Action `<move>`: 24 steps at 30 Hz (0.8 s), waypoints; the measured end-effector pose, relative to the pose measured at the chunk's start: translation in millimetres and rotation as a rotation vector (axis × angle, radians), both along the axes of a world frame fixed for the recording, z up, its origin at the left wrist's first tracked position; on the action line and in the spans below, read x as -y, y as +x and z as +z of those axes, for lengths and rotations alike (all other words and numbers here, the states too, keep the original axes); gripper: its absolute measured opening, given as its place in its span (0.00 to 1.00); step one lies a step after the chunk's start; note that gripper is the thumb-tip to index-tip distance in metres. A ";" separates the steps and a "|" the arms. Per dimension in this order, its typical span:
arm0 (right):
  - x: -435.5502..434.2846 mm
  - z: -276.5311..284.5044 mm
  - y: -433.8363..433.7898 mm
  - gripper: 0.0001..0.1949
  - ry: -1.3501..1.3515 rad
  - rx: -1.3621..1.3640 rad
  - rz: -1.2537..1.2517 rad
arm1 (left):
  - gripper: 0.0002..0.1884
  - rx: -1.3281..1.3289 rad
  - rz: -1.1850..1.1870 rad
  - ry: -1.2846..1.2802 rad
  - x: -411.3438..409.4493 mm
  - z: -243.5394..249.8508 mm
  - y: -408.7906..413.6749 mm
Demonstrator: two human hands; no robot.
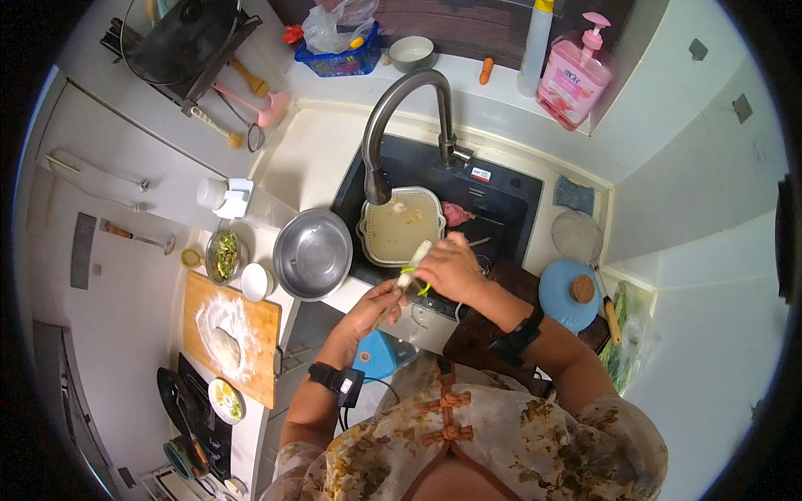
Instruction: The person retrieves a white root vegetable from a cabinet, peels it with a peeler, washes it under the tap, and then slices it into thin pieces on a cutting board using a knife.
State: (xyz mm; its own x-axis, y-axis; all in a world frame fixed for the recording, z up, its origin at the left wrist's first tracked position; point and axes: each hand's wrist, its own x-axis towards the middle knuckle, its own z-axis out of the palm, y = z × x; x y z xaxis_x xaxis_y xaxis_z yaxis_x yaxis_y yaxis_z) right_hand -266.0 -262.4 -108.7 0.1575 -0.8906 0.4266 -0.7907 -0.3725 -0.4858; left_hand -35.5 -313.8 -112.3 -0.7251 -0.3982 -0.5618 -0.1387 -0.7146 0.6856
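My left hand (374,308) grips the lower end of a long, thin root vegetable (418,254), which slants up to the right over the sink's front edge. Its upper part is pale and bare, while the end near my left hand looks brownish. Held in my right hand (452,270) is a bright green peeler (426,289), against the root; my fingers hide most of it. Just beyond my hands, a white plastic basin (364,232) of cloudy water with scraps in it sits in the black sink (501,188).
A curved faucet (371,125) arches over the basin. To the left are a steel bowl (313,253), a small white bowl (255,282) and a floured wooden board (266,351) bearing dough (225,347). A blue lidded pot (561,294) stands right of the sink.
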 end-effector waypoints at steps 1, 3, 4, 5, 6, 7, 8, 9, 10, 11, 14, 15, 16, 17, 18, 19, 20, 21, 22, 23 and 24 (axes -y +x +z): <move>1.1 -1.0 -0.4 0.11 0.004 -0.018 -0.029 | 0.21 0.005 -0.009 -0.010 0.4 1.4 0.4; 7.3 -9.4 -4.3 0.11 0.013 -0.054 -0.084 | 0.22 0.015 -0.026 -0.031 0.5 6.2 2.3; 11.5 -18.6 -17.3 0.11 0.067 0.024 -0.171 | 0.23 0.006 -0.037 -0.076 0.3 9.2 4.6; 13.6 -26.6 -33.4 0.11 0.216 0.059 -0.269 | 0.24 -0.003 -0.048 -0.121 -0.7 12.2 8.7; 15.5 -31.3 -44.5 0.11 0.368 0.092 -0.367 | 0.25 -0.014 -0.057 -0.165 -1.0 14.1 11.7; 16.0 -39.6 -49.2 0.12 0.493 0.379 -0.370 | 0.26 -0.038 -0.073 -0.175 -0.2 14.8 12.0; 17.4 -48.9 -52.6 0.13 0.612 0.669 -0.367 | 0.27 -0.062 -0.089 -0.185 0.9 15.6 12.2; 18.3 -45.4 -50.9 0.14 0.731 0.962 -0.350 | 0.28 -0.082 -0.097 -0.192 -0.3 15.0 13.7; 15.6 -37.3 -44.0 0.17 0.841 1.094 -0.322 | 0.28 -0.055 -0.114 -0.225 -2.4 15.2 14.0; 14.5 -39.6 -34.7 0.17 0.872 1.256 -0.270 | 0.27 -0.028 -0.132 -0.258 -4.8 16.4 13.4; 13.1 -46.2 -25.9 0.17 0.913 1.444 -0.166 | 0.26 0.055 -0.180 -0.268 -10.1 36.5 2.9; 12.3 -32.8 -16.3 0.16 0.882 1.441 -0.183 | 0.26 0.086 -0.188 -0.254 -10.7 40.8 -0.9; 11.3 -24.8 -8.1 0.15 0.850 1.437 -0.202 | 0.25 0.135 -0.205 -0.284 -9.8 37.2 -5.6; 12.3 -31.2 -1.8 0.15 0.855 1.446 -0.149 | 0.24 0.185 -0.223 -0.314 -7.6 29.4 -11.0; 12.0 -30.1 5.1 0.15 0.832 1.457 -0.099 | 0.22 0.235 -0.239 -0.344 -6.2 23.0 -17.0; 13.6 -31.1 8.3 0.15 0.808 1.463 -0.109 | 0.19 0.242 -0.222 -0.399 -6.1 18.4 -22.9; 15.1 -34.0 9.9 0.15 0.784 1.469 -0.119 | 0.19 0.244 -0.205 -0.411 -4.0 16.8 -23.9; 16.7 -41.1 0.1 0.14 0.709 1.324 -0.170 | 0.19 0.242 -0.194 -0.421 -0.3 16.3 -26.6; 18.6 -45.1 -15.4 0.14 0.634 1.180 -0.212 | 0.19 0.244 -0.181 -0.434 2.2 16.9 -27.4; 18.9 -48.8 -30.6 0.14 0.537 0.953 -0.293 | 0.19 0.270 -0.191 -0.476 4.6 17.7 -26.7; 15.3 -32.9 -39.2 0.13 0.474 0.614 -0.352 | 0.18 0.299 -0.193 -0.515 6.7 16.7 -22.5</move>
